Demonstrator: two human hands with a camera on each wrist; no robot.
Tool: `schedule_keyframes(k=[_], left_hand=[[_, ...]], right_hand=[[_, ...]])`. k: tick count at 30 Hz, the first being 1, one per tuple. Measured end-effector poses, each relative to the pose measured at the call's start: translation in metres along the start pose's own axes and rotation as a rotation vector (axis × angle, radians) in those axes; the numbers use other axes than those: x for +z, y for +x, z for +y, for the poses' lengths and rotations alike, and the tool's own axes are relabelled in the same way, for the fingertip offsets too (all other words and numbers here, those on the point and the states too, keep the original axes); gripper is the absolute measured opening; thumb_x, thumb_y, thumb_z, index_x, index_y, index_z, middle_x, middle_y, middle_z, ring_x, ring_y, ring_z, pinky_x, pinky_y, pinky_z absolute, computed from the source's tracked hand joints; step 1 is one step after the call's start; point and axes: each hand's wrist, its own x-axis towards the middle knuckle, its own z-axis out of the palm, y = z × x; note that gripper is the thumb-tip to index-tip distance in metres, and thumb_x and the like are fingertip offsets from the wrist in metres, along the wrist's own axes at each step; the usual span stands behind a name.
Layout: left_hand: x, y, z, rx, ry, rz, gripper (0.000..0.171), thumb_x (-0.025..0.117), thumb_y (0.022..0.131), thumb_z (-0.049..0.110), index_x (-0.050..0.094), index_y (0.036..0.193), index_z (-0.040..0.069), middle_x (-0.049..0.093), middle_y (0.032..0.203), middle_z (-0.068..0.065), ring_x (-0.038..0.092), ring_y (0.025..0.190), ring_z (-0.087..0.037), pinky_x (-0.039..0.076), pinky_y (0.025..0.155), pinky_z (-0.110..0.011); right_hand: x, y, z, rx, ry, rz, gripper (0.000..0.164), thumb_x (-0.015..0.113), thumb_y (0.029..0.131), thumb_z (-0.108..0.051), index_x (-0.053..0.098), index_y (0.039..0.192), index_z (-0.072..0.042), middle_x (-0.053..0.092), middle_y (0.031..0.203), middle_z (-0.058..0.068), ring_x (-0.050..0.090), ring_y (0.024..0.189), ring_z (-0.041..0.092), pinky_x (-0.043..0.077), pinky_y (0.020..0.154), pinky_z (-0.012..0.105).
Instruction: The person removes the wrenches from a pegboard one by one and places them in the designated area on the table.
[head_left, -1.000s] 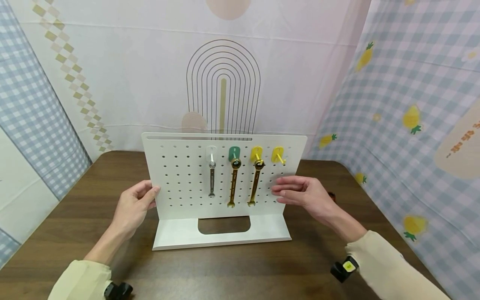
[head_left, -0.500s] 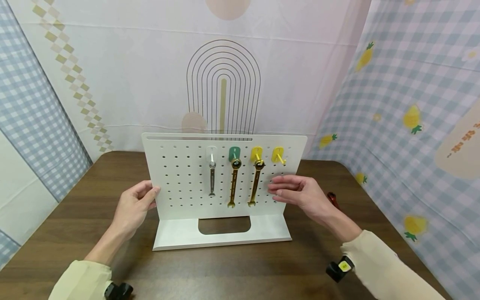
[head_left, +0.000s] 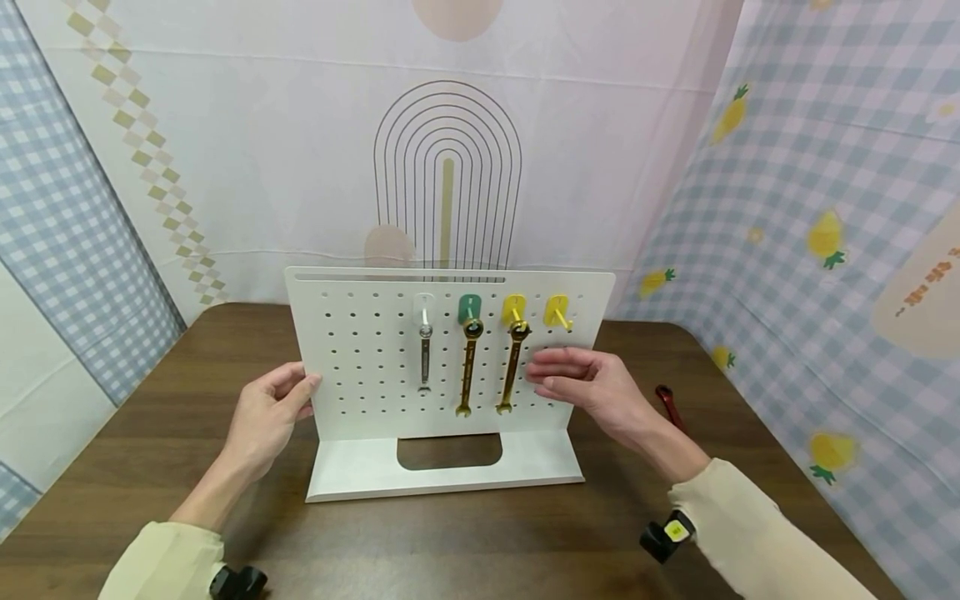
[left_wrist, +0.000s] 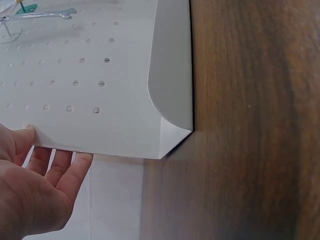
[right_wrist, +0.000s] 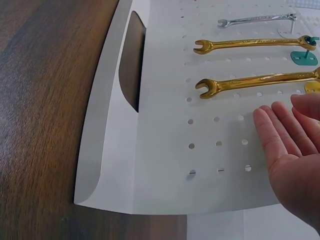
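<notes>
A white pegboard [head_left: 367, 350] stands on the table, and my left hand [head_left: 266, 412] pinches its left edge. In the left wrist view the thumb lies on the front face and the other fingers are behind the edge. Three wrenches hang from hooks: a small silver wrench [head_left: 424, 354], a gold wrench [head_left: 467, 367] on the green hook [head_left: 469, 307], and another gold wrench [head_left: 513, 367] on a yellow hook [head_left: 513, 307]. My right hand [head_left: 588, 387] is in front of the board, holding nothing. Its fairly straight fingers are just beside the rightmost gold wrench.
A second yellow hook [head_left: 557, 310] at the board's right has nothing hanging on it. A red wrench [head_left: 670, 407] lies on the brown table [head_left: 420, 550] right of the board, partly behind my right forearm. Patterned cloths [head_left: 615, 125] surround the table.
My right hand has drifted left across the board towards the rightmost gold wrench. More of the red wrench shows past my forearm. The left hand keeps its place on the board's edge.
</notes>
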Motion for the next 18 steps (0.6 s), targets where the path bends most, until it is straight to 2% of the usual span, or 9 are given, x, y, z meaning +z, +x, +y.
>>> schedule_keyframes(k=[10,18], left_hand=[[-0.002,-0.002,-0.001,-0.008,0.022,0.005,0.035,0.065,0.107,0.02,0.066,0.129,-0.007,0.07,0.097,0.015,0.064,0.092,0.007,0.06,0.081,-0.014],[-0.002,-0.003,0.0,-0.01,0.027,0.006,0.034,0.066,0.107,0.019,0.066,0.129,-0.007,0.07,0.096,0.016,0.064,0.092,0.007,0.061,0.08,-0.015]], right_hand=[[0.006,0.006,-0.002,-0.024,-0.003,0.005,0.044,0.072,0.096,0.005,0.06,0.138,0.012,0.077,0.124,0.011,0.075,0.115,0.02,0.061,0.1,0.038],[0.013,0.011,-0.006,-0.008,0.026,0.009,0.045,0.07,0.096,0.007,0.057,0.139,0.015,0.076,0.124,0.014,0.075,0.111,0.016,0.061,0.1,0.037]])
